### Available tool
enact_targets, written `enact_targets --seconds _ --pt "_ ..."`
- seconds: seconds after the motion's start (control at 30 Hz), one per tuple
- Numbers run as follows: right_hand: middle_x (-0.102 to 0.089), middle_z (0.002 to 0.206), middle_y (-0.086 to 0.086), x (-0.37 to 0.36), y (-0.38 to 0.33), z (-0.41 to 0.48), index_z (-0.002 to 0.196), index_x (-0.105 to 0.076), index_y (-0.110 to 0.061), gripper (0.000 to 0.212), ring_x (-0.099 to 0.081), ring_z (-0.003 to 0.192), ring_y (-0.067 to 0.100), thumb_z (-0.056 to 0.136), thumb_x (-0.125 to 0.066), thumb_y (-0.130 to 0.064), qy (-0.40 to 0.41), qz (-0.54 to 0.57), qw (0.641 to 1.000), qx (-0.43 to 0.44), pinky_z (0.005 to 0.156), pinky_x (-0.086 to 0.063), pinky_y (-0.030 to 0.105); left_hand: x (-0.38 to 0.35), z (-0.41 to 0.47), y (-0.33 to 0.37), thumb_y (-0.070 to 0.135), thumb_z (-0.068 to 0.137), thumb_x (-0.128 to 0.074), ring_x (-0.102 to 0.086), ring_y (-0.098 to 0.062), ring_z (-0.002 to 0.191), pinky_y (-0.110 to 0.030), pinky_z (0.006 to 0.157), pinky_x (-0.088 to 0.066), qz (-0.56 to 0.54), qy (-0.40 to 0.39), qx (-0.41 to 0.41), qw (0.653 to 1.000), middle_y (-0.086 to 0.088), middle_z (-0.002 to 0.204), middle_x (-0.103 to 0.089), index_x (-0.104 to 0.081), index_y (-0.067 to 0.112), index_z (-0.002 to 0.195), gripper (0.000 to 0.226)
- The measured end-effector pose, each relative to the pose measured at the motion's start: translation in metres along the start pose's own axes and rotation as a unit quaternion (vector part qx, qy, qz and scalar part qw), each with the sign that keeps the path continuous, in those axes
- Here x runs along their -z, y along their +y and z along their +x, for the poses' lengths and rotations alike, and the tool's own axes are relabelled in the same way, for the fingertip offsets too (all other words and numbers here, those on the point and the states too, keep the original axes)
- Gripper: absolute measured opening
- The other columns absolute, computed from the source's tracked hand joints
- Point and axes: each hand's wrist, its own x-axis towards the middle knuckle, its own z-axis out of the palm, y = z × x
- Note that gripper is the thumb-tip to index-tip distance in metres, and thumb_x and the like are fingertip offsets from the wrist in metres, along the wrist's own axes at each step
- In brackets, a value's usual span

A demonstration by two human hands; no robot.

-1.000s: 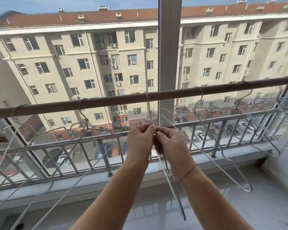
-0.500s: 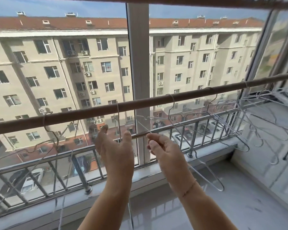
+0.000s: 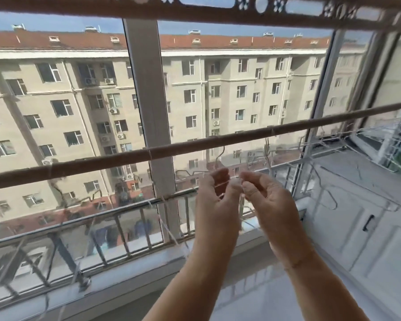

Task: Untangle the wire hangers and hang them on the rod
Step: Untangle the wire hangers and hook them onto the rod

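Note:
A brown rod [image 3: 102, 162] runs across the window, rising to the right. My left hand [image 3: 214, 200] and my right hand [image 3: 270, 202] are raised close together just below it. Their fingertips pinch a thin wire hanger [image 3: 220, 156] whose hook reaches up toward the rod; motion blur hides the exact grip. Another wire hanger [image 3: 164, 218] hangs from the rod near the window post, left of my hands. A tangle of wire hangers [image 3: 315, 144] crowds the rod's right end.
A metal railing [image 3: 125, 212] stands behind the glass below the rod. A thick window post [image 3: 148, 100] rises in the middle. A white cabinet [image 3: 368, 228] with a black handle fills the right side. A perforated brown rail [image 3: 195, 10] crosses overhead.
My hands let go of the middle hanger, which now hangs on the rod. They opened, moved right along the rod, and closed on another hanger. The view swung right and up.

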Motion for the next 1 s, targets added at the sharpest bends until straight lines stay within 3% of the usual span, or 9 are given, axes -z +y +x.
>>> enact_targets --seconds 0.07,0.2,0.3,0.4,0.5,0.6,0.77,1.0 --pt "-0.071 0.096 -0.004 0.034 0.012 0.014 0.104 -0.064 -0.025 0.017 -0.066 0.093 0.007 0.089 -0.058 -0.021 0.010 -0.034 0.999 0.015 0.084 -0.053 0.026 -0.036 0.007 -0.007 0.023 0.091 -0.056 -0.061 0.000 0.096 -0.014 0.080 -0.047 -0.013 -0.008 0.016 1.000 0.009 0.104 -0.066 -0.058 0.028 0.108 0.018" --pt "-0.069 0.100 0.000 0.086 0.044 0.044 0.108 -0.064 -0.016 0.021 -0.064 0.096 0.011 0.087 -0.060 -0.018 0.028 -0.089 0.996 -0.010 0.088 -0.052 0.029 -0.092 0.025 -0.026 0.019 0.093 -0.053 -0.060 -0.010 0.104 -0.020 0.088 -0.046 -0.030 -0.006 0.073 0.997 0.001 0.113 -0.065 -0.058 0.015 0.122 0.029" --pt "-0.067 0.103 0.004 0.100 0.070 0.064 0.110 -0.062 -0.012 0.023 -0.062 0.100 0.017 0.088 -0.059 -0.017 -0.014 -0.087 0.994 -0.068 0.085 -0.051 0.028 -0.116 0.042 -0.039 0.018 0.094 -0.051 -0.057 -0.007 0.099 -0.014 0.077 -0.040 0.000 0.018 0.116 0.993 0.005 0.109 -0.063 -0.058 0.013 0.122 0.029" --pt "-0.068 0.101 0.005 0.101 0.088 0.079 0.110 -0.063 -0.009 0.023 -0.063 0.098 0.018 0.089 -0.058 -0.017 -0.041 -0.065 0.991 -0.113 0.072 -0.048 0.018 -0.127 0.059 -0.048 0.012 0.091 -0.052 -0.053 0.005 0.073 -0.008 0.058 -0.036 0.016 0.047 0.145 0.988 0.015 0.080 -0.059 -0.062 0.022 0.089 0.014" --pt "-0.069 0.095 0.005 0.096 0.098 0.092 0.106 -0.065 -0.009 0.021 -0.064 0.088 0.014 0.088 -0.060 -0.019 -0.050 -0.045 0.988 -0.138 0.067 -0.047 0.016 -0.128 0.077 -0.058 0.007 0.089 -0.052 -0.051 -0.006 0.061 -0.015 0.057 -0.043 0.036 0.055 0.165 0.984 0.005 0.068 -0.059 -0.061 0.021 0.069 0.026" --pt "-0.069 0.076 0.002 0.091 0.101 0.099 0.090 -0.067 -0.015 0.008 -0.063 0.070 0.013 0.088 -0.061 -0.019 -0.055 -0.003 0.988 -0.146 0.055 -0.047 0.013 -0.130 0.090 -0.068 0.010 0.089 -0.056 -0.055 -0.018 0.065 -0.031 0.068 -0.048 0.032 0.040 0.181 0.982 -0.005 0.068 -0.062 -0.069 0.007 0.080 0.017" --pt "-0.070 0.063 -0.002 0.091 0.105 0.108 0.079 -0.070 -0.019 0.007 -0.064 0.062 0.009 0.083 -0.066 -0.016 -0.053 0.022 0.989 -0.133 0.057 -0.049 0.017 -0.131 0.104 -0.079 0.010 0.087 -0.063 -0.053 -0.001 0.040 -0.015 0.045 -0.044 -0.008 0.034 0.179 0.983 0.001 0.056 -0.061 -0.072 0.000 0.090 0.014" --pt "-0.070 0.076 0.002 0.105 0.113 0.115 0.083 -0.068 -0.021 0.005 -0.065 0.071 0.014 0.081 -0.067 -0.016 0.001 -0.042 0.993 -0.113 0.067 -0.054 0.024 -0.123 0.111 -0.086 0.009 0.089 -0.060 -0.053 -0.012 0.052 -0.016 0.048 -0.047 -0.044 0.054 0.190 0.979 -0.005 0.065 -0.062 -0.068 0.006 0.083 0.011"
